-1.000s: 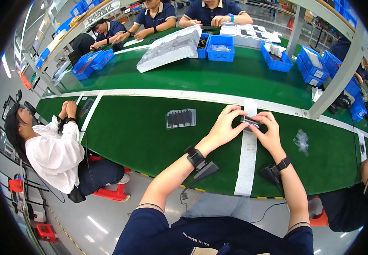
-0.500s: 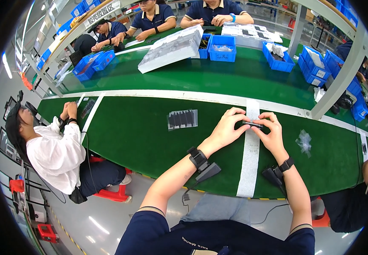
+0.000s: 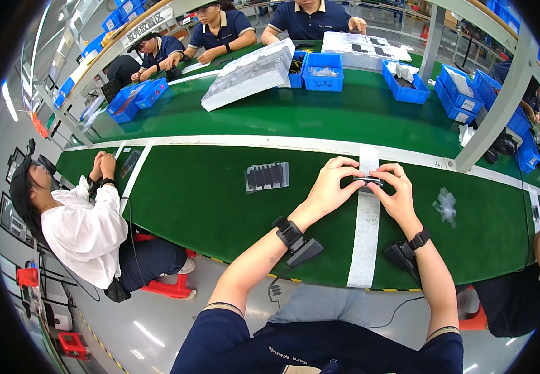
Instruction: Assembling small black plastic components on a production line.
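Between both hands is a small, dark, bar-like piece [image 3: 368, 181] with a shiny edge, held just over a white strip [image 3: 364, 246] on the green table. My left hand [image 3: 332, 190] pinches its left end between thumb and fingers. At the right end, my right hand [image 3: 397, 192] grips it the same way. The fingertips cover part of the piece, so its exact kind cannot be told. Left of my left hand lies a clear sheet with several black strips [image 3: 267, 177] side by side. Crumpled pieces of clear film [image 3: 445, 207] lie to the right of my right hand.
A white divider [image 3: 251, 142] crosses the table beyond my hands. Behind it stand blue bins [image 3: 324, 72], a tilted stack of white trays [image 3: 248, 78] and a metal post [image 3: 497, 112]. A person in white [image 3: 83, 234] sits at the left; others sit across the table.
The dark piece has turned slightly in my fingers and shows a brighter edge; my hands stay in nearly the same place. Across the table, one person's hands have moved apart.
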{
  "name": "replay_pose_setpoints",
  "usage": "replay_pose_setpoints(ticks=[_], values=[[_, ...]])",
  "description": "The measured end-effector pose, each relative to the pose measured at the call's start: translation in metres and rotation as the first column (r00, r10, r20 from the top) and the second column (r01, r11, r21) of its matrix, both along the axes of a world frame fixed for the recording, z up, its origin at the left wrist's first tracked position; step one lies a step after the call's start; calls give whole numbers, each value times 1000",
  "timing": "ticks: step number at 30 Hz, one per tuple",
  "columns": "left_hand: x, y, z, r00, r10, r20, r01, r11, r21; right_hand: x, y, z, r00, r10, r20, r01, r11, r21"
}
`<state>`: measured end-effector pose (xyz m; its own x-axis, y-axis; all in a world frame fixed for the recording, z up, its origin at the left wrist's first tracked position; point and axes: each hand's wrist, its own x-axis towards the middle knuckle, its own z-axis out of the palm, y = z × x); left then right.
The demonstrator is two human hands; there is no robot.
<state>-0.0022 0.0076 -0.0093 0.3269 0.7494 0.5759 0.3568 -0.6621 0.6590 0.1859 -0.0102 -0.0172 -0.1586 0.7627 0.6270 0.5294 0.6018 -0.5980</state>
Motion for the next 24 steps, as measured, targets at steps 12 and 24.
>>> replay_pose_setpoints(ticks=[12, 24], values=[[0, 0, -2, 1000, 11, -19, -11, 1000, 6, 0, 0, 0, 1000, 3, 10, -3, 1000, -16], [1, -2, 2, 1000, 2, -3, -2, 999, -48, 0, 0, 0, 1000, 8, 8, -8, 1000, -7]])
